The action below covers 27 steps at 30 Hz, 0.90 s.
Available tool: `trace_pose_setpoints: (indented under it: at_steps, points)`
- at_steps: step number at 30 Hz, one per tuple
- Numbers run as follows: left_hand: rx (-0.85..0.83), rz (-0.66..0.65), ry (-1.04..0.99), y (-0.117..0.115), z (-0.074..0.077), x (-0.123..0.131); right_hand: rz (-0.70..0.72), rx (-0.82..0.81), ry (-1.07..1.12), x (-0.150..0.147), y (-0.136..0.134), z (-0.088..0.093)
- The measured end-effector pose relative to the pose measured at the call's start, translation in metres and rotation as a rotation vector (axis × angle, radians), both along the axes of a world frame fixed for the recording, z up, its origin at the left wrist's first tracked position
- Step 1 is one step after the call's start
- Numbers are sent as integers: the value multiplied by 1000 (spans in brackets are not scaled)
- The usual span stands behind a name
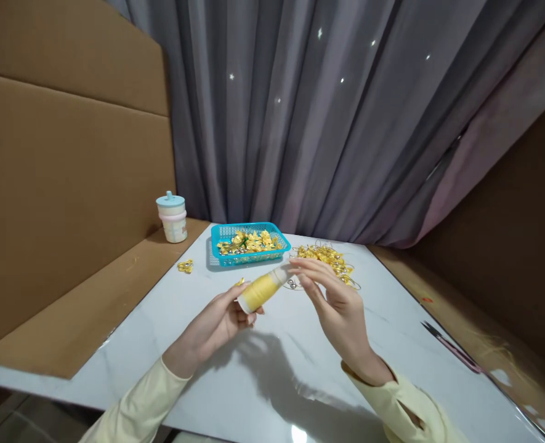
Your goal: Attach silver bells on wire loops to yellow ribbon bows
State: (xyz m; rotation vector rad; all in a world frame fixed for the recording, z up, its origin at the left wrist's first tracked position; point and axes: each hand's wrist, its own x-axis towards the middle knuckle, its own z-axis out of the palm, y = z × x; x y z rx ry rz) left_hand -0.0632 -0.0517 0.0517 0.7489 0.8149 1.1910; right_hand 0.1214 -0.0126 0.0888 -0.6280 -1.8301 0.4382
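Note:
A spool of yellow thread (pixel 260 291) is tilted above the table, its narrow white end pointing up to the right. My left hand (pixel 223 320) is closed round the spool's wide lower end. At the narrow end is my right hand (pixel 334 295), with thumb and fingertips drawn close together. Whatever those fingertips pinch is too small to make out. Just behind the spool, a small yellow piece (pixel 240 282) shows partly above my left thumb. A small silvery wire piece (pixel 292 283) lies on the table beyond my right fingertips.
A blue plastic basket (pixel 220 253) holds many yellow and silvery pieces. To its right lies a pile of yellow pieces with wire loops (pixel 327 253); a yellow clip-like piece (pixel 185 266) is at left. A lidded cup (pixel 173 221) stands back left, and scissors (pixel 454 351) lie at the right edge.

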Motion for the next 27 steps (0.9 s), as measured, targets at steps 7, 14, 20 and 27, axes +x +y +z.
trace_pose_setpoints:
  at_steps: [7,14,20,27]
  points:
    - [233,70,277,19,2,23,-48,-432,8,14,10,-31]
    - [356,67,466,34,-25,43,162,-798,332,7,27,-60]
    - [265,45,353,36,-32,38,257,-902,367,15,28,-63]
    - [362,231,588,40,-39,34,525,-1039,461,27,37,-59]
